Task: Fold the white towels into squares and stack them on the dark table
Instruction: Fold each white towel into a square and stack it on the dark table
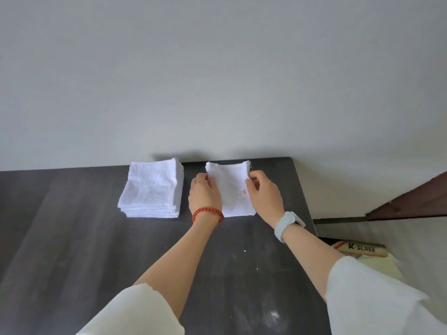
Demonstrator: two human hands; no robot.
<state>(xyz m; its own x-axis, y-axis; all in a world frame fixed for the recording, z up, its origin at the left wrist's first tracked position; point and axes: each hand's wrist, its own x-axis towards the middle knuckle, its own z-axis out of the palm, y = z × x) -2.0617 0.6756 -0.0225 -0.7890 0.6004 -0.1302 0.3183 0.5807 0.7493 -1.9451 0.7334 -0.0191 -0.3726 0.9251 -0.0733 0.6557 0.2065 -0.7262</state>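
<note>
A dark table [72, 238] with a streaked, wood-like grain is seen pushed against a plain pale wall [217, 68], and faint whitish smudges are scattered over its near part. Near the table's far edge, toward its far right corner, a single folded white towel [231, 189] is laid flat; a small orange printed mark is shown on its upper face. The towel is held at both sides. Its left edge is gripped by the left hand [204, 193], whose fingers are curled over the cloth, and its right edge, close to the far corner of the cloth, is pinched by the right hand [262, 192] between thumb and bent fingers.

Just beside this towel, to its left and also close to the table's far edge, a stack of folded towels [152, 189] is set (several layers can be counted along its near side, though not exactly). The two are apart, with a strip of bare table between them.

A red bead bracelet [208, 213] is worn on the left wrist and a pale grey watch [287, 224] on the right; loose cream sleeves are pushed up both forearms.

Beyond the table's right edge, a dark reddish-brown board [411, 201] is seen, and lower down a cream package [360, 249] printed "K-GLASS" is seen.
</note>
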